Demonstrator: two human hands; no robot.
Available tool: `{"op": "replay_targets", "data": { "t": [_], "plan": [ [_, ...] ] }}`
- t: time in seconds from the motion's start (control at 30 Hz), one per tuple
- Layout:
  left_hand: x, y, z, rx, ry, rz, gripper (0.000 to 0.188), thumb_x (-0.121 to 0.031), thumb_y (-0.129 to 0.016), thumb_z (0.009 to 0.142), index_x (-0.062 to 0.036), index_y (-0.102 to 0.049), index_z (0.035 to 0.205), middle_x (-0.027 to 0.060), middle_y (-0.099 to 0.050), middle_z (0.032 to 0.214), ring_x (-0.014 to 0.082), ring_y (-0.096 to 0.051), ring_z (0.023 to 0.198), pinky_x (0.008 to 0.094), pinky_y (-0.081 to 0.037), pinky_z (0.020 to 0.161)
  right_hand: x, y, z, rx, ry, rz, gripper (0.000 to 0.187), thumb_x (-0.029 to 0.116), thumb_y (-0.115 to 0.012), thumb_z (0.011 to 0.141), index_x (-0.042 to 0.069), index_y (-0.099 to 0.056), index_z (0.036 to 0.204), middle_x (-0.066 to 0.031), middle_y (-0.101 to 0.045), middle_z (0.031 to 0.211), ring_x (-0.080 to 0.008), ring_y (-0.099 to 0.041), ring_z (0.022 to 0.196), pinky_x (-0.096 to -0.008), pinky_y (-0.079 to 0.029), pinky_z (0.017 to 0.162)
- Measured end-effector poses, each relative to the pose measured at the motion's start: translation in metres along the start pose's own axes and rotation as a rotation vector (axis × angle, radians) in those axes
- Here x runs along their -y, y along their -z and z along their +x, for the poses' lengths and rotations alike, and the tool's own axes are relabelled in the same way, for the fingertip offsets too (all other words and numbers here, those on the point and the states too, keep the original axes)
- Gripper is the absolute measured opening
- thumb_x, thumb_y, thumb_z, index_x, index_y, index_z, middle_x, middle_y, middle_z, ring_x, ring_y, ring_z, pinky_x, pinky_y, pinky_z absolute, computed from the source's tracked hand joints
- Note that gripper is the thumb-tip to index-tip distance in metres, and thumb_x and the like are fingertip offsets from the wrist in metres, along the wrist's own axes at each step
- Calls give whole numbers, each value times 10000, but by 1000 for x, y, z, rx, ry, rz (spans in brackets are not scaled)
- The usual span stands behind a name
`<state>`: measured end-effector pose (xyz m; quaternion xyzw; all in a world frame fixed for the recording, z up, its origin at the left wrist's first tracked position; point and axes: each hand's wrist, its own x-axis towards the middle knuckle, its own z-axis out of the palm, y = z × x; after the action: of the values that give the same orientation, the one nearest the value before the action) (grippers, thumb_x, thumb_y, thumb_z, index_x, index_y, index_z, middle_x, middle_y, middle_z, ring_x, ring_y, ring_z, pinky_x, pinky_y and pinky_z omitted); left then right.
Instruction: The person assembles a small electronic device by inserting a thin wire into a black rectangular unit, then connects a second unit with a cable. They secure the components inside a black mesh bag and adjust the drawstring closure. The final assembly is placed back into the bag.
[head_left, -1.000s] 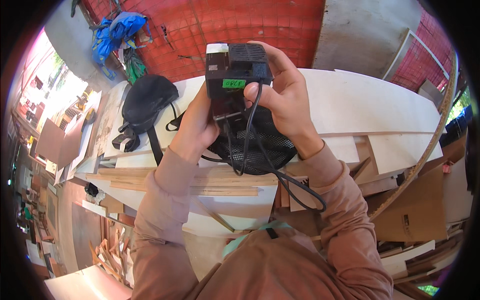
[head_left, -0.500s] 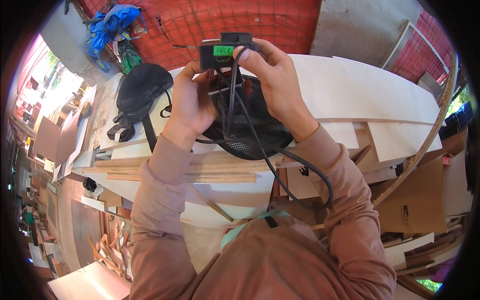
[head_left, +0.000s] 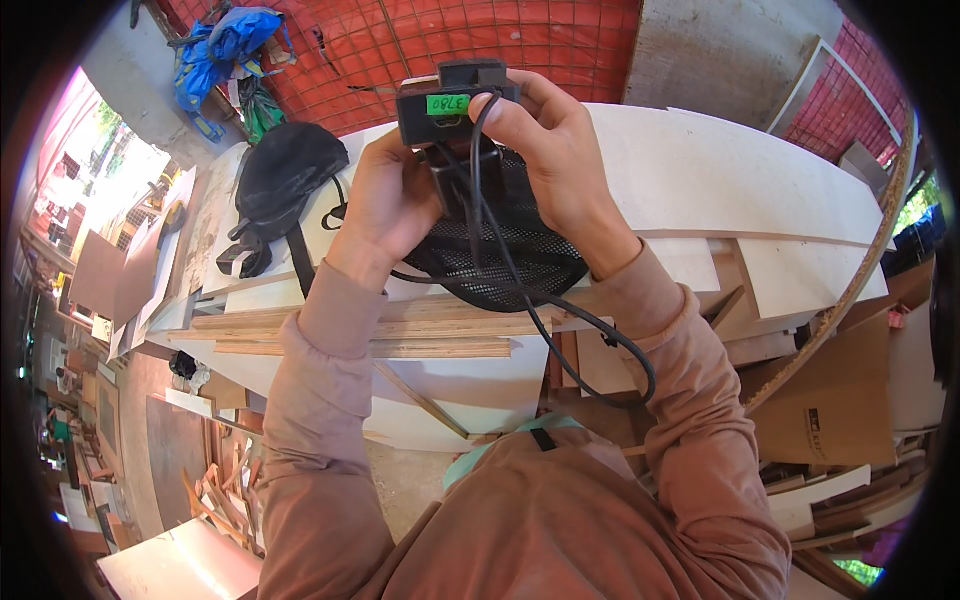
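Observation:
Both of my hands hold up a black box-shaped device (head_left: pixel 420 128) with a green label, above the far part of the white-topped bench. My left hand (head_left: pixel 385 205) is closed round its left and lower side. On the other side, my right hand (head_left: pixel 555 150) grips the right edge, its thumb pressed near the label and the cable. A black cable (head_left: pixel 533 330) drops from the device and loops down over my right sleeve. Below the hands lies a black mesh bag (head_left: pixel 500 275), partly hidden by them.
On the bench (head_left: pixel 720 180) a black pouch with a strap (head_left: pixel 290 175) lies at the left. Plywood strips (head_left: pixel 400 335) run along the near edge. Blue plastic bags (head_left: pixel 225 60) hang by a red mesh-covered wall (head_left: pixel 480 30). Cardboard (head_left: pixel 845 400) and wood offcuts (head_left: pixel 225 490) stand lower down.
The device has tipped slightly in my hands, and the cable loop has swung a little up and left. My grip stays the same.

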<state>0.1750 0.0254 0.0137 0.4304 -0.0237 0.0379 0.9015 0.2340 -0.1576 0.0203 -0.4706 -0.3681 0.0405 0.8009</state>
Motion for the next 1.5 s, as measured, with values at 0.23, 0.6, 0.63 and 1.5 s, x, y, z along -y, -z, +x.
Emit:
{"op": "replay_targets", "data": {
  "t": [0.23,0.6,0.63,1.5],
  "plan": [
    [-14,1,1,-11,4,24,491,-206,-479,1047,96,-554,1427,286,-681,1342,412,-677,1258,547,-500,1192,5,14,11,-103,170,-88,522,195,-943,845,-56,-687,1225,-100,-761,1042,-125,-717,891,-263,-596,703],
    [-57,2,-24,61,91,208,570,-223,-595,1019,18,-484,1523,348,-650,1297,451,-754,1065,418,-688,836,37,43,-28,142,-49,-288,538,185,-974,798,-41,-678,1186,-64,-737,1022,-121,-686,896,-276,-572,820],
    [-61,4,-24,122,166,187,598,-233,-603,1015,11,-466,1544,347,-647,1303,442,-758,1041,405,-689,811,34,38,-36,161,-73,-258,543,218,-984,787,-33,-677,1157,-59,-734,1022,-117,-679,893,-283,-567,813],
    [-26,-20,-68,-95,-38,108,734,-635,-481,1068,-34,-552,1483,175,-699,1343,278,-710,1181,422,-562,1048,11,-15,-23,163,415,-289,858,242,-1055,626,-28,-610,1308,-124,-741,1085,-196,-735,1016,-344,-598,900]
  ]
}}
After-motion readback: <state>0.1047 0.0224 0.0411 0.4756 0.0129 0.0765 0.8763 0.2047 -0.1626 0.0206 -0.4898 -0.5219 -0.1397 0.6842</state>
